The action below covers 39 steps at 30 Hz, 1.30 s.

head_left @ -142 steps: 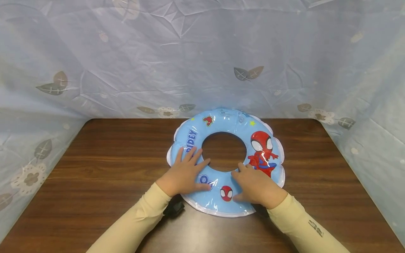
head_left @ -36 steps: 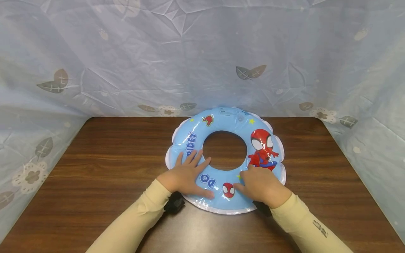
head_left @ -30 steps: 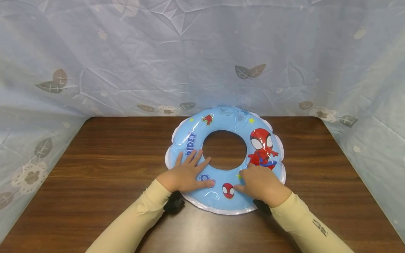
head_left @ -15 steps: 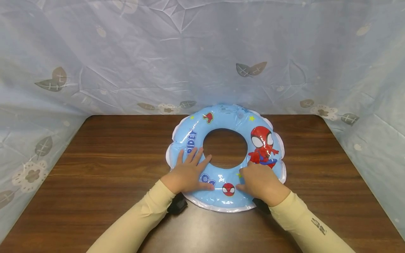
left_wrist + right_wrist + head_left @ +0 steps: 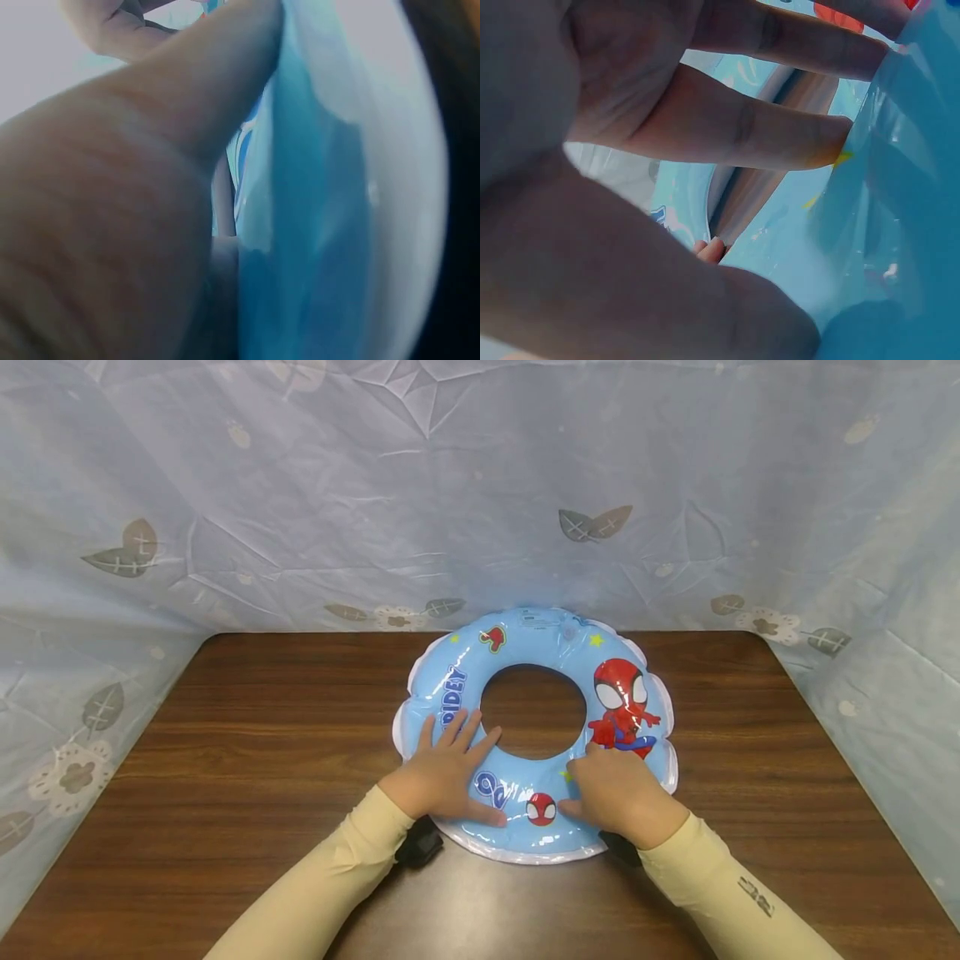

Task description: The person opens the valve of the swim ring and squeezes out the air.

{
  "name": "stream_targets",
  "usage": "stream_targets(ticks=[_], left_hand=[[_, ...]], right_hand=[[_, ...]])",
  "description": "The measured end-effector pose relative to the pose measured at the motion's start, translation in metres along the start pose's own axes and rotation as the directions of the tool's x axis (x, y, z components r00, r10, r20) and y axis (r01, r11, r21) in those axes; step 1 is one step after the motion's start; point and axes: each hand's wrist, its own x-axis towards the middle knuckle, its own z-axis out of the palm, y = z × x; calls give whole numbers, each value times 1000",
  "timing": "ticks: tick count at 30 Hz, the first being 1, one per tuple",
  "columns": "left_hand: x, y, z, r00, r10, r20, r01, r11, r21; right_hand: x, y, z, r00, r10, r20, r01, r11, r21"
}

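A pale blue inflatable swim ring (image 5: 525, 647) with a white scalloped edge lies on the table, its middle hole showing wood. Red masked cartoon figures and blue letters are printed on it. My left hand (image 5: 442, 777) rests on its near left part, fingers spread and thumb on the lettering. On the near right part, my right hand (image 5: 618, 793) presses with its fingertips. In the right wrist view the fingers (image 5: 780, 139) reach fairly straight to the ring's surface, and the thumb (image 5: 757, 311) touches it too. The left wrist view shows the ring's blue side (image 5: 315, 225) close beside the hand.
The brown wooden table (image 5: 247, 752) extends to both sides of the ring. A pale curtain (image 5: 480, 485) with leaf and flower prints hangs behind and at the sides. A black device (image 5: 420, 843) sits under the left wrist.
My left thumb has shifted up and down on the ring. Since the earliest frame, my right fingers have drawn in and the right thumb has moved up. The ring stays about where it was.
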Motion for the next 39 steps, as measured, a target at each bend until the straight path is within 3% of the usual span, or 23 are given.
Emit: stream_targets(ticks=[22,32,39], left_hand=[[0,1,-3,1000,5,-3,-5,1000,-4],[1,1,-1,998,19,-57,-19,1000,-10],[-1,-2,-2,999,36,-29,-37,999,-12]], right_hand=[[-2,0,-2,1000,-22,-6,22,1000,-3],[-2,1,-1,999,-31,4,31,999,8],[-2,1,0,999,-34,7,34,999,4]])
